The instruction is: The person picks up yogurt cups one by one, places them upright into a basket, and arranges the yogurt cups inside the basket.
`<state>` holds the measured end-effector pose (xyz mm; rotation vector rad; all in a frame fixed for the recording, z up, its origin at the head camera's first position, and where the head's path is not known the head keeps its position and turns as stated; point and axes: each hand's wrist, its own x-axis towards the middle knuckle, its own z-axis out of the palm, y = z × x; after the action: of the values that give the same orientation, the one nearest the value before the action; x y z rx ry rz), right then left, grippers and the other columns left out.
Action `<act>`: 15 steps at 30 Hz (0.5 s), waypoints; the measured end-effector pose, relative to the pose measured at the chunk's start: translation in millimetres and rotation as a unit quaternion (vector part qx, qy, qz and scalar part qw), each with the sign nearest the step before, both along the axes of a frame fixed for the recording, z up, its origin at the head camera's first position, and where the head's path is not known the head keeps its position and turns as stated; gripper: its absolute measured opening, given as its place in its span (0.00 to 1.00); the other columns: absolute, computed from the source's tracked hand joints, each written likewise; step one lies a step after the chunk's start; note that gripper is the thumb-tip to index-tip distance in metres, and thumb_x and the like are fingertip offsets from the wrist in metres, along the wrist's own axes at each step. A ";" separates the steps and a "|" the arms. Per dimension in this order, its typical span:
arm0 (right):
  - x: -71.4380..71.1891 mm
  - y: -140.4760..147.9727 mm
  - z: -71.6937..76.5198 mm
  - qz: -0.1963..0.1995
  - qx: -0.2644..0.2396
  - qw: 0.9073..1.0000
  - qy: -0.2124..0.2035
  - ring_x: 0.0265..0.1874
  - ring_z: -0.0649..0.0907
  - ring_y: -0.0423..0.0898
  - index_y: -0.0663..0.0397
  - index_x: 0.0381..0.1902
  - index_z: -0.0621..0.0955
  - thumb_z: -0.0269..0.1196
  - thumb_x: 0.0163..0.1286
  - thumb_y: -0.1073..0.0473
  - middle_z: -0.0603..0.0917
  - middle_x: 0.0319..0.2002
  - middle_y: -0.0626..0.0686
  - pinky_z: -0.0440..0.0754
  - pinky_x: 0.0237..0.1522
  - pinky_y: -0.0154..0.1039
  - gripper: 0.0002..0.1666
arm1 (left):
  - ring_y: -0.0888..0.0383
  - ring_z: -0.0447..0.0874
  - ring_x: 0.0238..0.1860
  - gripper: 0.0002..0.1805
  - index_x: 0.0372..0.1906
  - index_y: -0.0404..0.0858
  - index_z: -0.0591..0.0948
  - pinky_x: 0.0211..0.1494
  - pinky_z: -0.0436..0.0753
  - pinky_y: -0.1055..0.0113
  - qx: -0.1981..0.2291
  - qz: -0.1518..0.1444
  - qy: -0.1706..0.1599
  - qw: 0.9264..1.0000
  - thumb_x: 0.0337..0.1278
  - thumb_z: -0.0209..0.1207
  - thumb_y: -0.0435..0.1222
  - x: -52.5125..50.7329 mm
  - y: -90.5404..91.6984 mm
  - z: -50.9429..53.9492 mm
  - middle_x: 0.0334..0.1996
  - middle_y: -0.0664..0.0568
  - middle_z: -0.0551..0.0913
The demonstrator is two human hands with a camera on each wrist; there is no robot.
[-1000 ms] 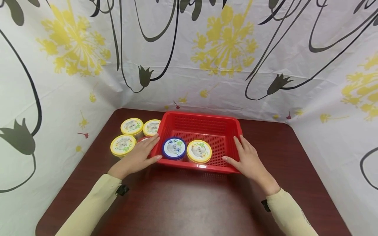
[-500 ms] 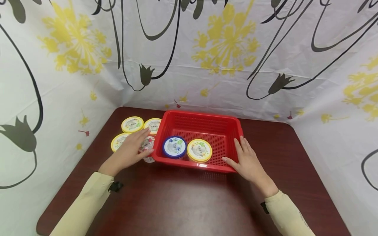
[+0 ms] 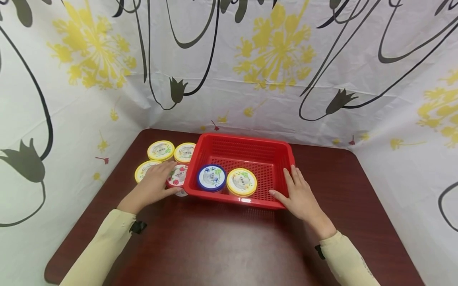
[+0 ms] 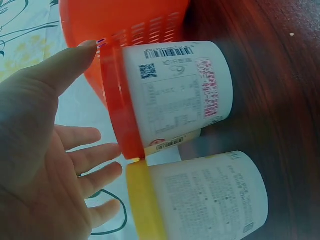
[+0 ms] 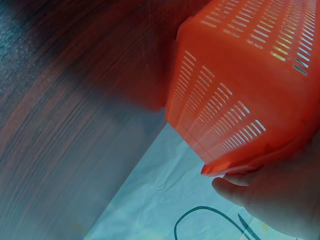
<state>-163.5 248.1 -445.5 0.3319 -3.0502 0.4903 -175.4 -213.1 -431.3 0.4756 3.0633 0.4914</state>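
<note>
Red rectangular slotted plastic basket (image 3: 244, 149): smooth, glossy. Beside basket, white cylindrical red-lidded plastic jar (image 4: 172, 95): smooth. Under basket, reddish-brown wood-grain tabletop (image 3: 229, 246): shiny.

Left hand (image 3: 148, 186) and right hand (image 3: 302, 194) — backs upward, thumbs (image 3: 278, 195) spread from nearly straight fingers (image 3: 295, 174) — both forearms (image 3: 101, 244) angled inward.

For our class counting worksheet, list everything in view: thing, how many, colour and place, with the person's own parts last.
Table: 1, dark reddish brown, centre
Basket: 1, red, on the table
Blue-lidded tub: 1, blue lid, in the basket
Yellow-lidded tubs: 4, yellow lids; one in the basket, three left of it
Red-lidded tub: 1, red lid, beside the basket's left side
Patterned sheeting: pieces uncertain, mostly white, behind and beside the table
Wrist bands: 2, black, at the wrists
Sleeves: 2, cream, on the arms
Left hand: 1, bare, at the red-lidded tub
Right hand: 1, bare, at the basket's right rim
</note>
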 end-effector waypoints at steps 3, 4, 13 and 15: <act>0.0 -0.2 -0.8 -0.001 0.001 1.000 0.000 0.78 0.49 0.68 0.62 0.78 0.52 0.53 0.66 0.25 0.46 0.79 0.67 0.57 0.72 0.71 0.60 | 0.40 0.59 0.74 0.56 0.75 0.38 0.59 0.74 0.62 0.34 0.003 0.004 -0.006 1.000 0.43 0.74 0.53 -1.7 0.1 -2.6 0.74 0.41 0.64; -0.2 -0.2 -0.8 -0.001 0.001 1.000 0.001 0.78 0.49 0.68 0.62 0.78 0.52 0.53 0.66 0.25 0.46 0.79 0.67 0.57 0.72 0.71 0.59 | 0.40 0.58 0.74 0.56 0.76 0.38 0.59 0.74 0.61 0.34 0.004 0.004 -0.007 1.000 0.43 0.74 0.53 -2.5 0.1 -3.1 0.74 0.40 0.64; -0.1 0.3 -1.3 -0.001 0.002 1.000 0.002 0.77 0.49 0.68 0.63 0.78 0.53 0.53 0.66 0.26 0.46 0.79 0.67 0.58 0.72 0.70 0.59 | 0.39 0.57 0.73 0.57 0.76 0.38 0.57 0.75 0.55 0.33 0.012 0.009 -0.015 1.000 0.44 0.73 0.54 -8.2 -1.2 -9.2 0.73 0.40 0.64; 0.0 0.4 -1.5 0.000 0.003 1.000 0.002 0.77 0.49 0.68 0.63 0.78 0.53 0.53 0.67 0.26 0.46 0.79 0.67 0.58 0.72 0.70 0.59 | 0.40 0.58 0.73 0.57 0.76 0.38 0.57 0.75 0.56 0.33 0.011 0.009 -0.013 1.000 0.43 0.73 0.54 -8.3 -1.4 -9.9 0.72 0.40 0.65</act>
<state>-163.5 248.6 -447.0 0.3312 -3.0487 0.4794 -183.7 -214.5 -441.2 0.4399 3.0433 0.5285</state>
